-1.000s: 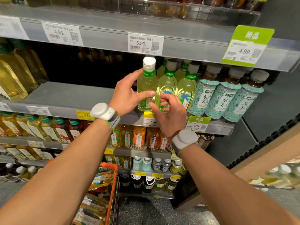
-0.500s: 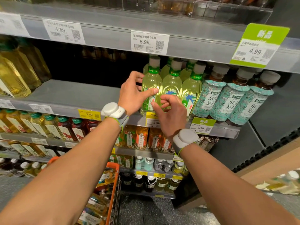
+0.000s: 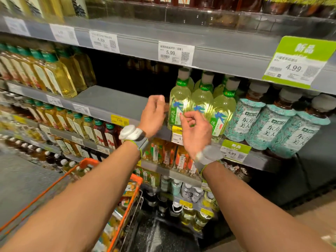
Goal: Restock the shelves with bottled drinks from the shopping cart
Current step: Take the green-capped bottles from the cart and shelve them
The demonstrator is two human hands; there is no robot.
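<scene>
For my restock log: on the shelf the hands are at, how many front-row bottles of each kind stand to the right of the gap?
Pale green bottles with green collars: 3
Teal patterned-wrap bottles with dark drink: 3
Total: 6
More stand behind, too hidden to count.

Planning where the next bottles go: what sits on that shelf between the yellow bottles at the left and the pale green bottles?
Nothing: the head view shows bare grey shelf between the yellow bottles and pale green bottles.
</scene>
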